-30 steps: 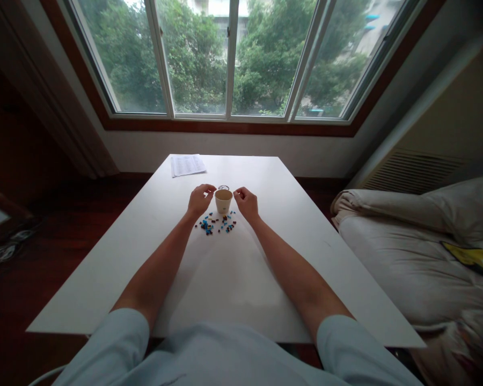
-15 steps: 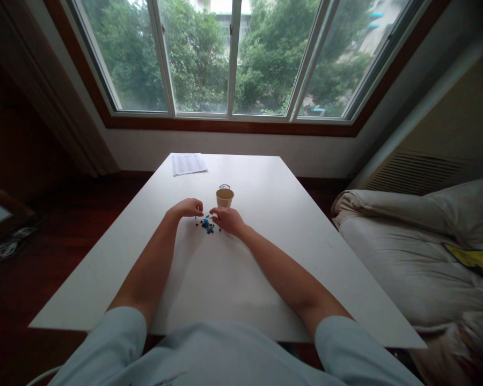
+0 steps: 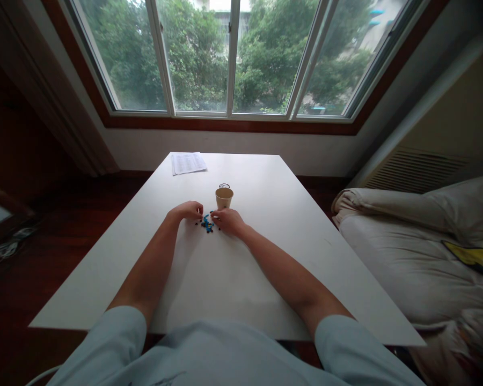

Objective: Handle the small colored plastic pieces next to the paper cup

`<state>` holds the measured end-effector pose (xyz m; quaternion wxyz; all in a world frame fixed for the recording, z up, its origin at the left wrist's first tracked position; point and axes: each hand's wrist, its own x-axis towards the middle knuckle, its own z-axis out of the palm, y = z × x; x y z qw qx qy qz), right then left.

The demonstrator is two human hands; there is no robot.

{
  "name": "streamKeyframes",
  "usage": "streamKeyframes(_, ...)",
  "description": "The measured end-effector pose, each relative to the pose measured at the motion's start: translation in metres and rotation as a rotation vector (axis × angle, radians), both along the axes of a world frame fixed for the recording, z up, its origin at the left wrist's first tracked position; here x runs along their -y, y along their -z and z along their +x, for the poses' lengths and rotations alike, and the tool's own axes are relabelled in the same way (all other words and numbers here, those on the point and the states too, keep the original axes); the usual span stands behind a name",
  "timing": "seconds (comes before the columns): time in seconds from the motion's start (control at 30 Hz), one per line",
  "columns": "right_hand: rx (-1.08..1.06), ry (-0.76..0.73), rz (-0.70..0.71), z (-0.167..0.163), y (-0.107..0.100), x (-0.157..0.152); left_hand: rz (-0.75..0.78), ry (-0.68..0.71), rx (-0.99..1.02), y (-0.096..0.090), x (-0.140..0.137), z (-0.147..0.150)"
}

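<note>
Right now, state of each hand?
Left hand: fingers curled beside the small pieces; can't tell if it's holding one.
Right hand: fingers bent in front of the cup; grip can't be told either.

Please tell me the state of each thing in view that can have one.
Paper cup: upright, uncovered; bottom inside not visible.
Small pieces: loose, clustered on the table.
Left hand: fingers curled; hold unclear.
Right hand: fingers bent; hold unclear.
Papers: lying flat, overlapping.
Curtain: drawn aside.
</note>
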<state>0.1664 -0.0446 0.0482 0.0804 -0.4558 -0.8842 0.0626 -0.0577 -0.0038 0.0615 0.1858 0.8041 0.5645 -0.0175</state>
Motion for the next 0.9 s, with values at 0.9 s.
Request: streamKeyframes(0.9,0.007,0.009,-0.003,0.0013,0.0009,-0.0009,-0.075,0.025,-0.016,0.0005,0.0029,0.0083)
